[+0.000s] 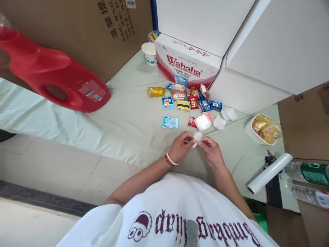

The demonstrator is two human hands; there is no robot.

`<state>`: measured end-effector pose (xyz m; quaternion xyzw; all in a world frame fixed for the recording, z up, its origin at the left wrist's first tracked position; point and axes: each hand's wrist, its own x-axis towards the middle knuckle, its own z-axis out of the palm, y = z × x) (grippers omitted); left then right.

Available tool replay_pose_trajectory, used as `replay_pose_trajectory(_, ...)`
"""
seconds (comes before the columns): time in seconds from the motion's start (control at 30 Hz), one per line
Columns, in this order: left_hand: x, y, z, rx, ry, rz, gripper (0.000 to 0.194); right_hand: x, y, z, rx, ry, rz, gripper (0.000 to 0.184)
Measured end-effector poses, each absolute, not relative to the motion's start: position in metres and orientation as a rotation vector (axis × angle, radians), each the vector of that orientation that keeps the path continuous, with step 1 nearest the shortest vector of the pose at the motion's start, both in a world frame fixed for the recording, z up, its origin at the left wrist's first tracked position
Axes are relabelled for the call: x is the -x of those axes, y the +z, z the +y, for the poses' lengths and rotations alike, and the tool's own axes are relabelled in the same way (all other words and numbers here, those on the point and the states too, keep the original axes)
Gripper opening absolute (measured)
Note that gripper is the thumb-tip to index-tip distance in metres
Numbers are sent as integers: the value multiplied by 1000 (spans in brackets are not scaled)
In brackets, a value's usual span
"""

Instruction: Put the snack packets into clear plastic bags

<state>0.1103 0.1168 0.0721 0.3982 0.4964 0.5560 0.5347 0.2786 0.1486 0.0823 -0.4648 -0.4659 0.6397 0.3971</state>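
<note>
Both my hands meet over the pale green cloth (128,123) and pinch one small white wrapped packet (197,137) between their fingertips. My left hand (180,146), with a bead bracelet at the wrist, grips the packet's left side. My right hand (211,151) grips its right side. Just beyond them lie more white packets (203,122) and a scatter of several colourful snack sachets (183,99), with a blue sachet (170,121) lying apart to the left.
A red detergent jug (55,80) lies at the left. A Wahaha carton (186,63) and paper cup (149,53) stand behind the snacks. A white bowl (250,132) holds yellow packets. A white roll (269,172) and bottles (308,173) lie at the right.
</note>
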Motion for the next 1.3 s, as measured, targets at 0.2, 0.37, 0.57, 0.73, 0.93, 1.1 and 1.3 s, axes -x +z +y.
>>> replay_pose_trajectory(0.2, -98, 56, 109, -637, 1321, 1163, 39, -317, 80, 161, 1098, 1715, -980, 23)
replay_pose_trajectory(0.37, -87, 63, 100, -495, 1329, 1102, 40, -321, 68, 154, 1057, 1724, -989, 24)
replay_pose_trajectory(0.57, -100, 85, 96, -719, 1164, 1131, 42, -308, 73, 139, 940, 1510, -1383, 11)
replay_pose_trajectory(0.73, -113, 90, 102, -872, 1118, 1025, 44, -311, 81, 133, 889, 1301, -1791, 9)
replay_pose_trajectory(0.93, -97, 71, 92, -837, 1323, 1106, 34, -326, 78, 127, 984, 1048, -1906, 10)
replay_pose_trajectory(1.1, -86, 71, 74, -1019, 1389, 1090, 24, -321, 77, 128, 1159, 1583, -1427, 38)
replay_pose_trajectory(1.3, -77, 81, 57, -1341, 1277, 1148, 13, -286, 79, 145, 1226, 1891, -995, 46)
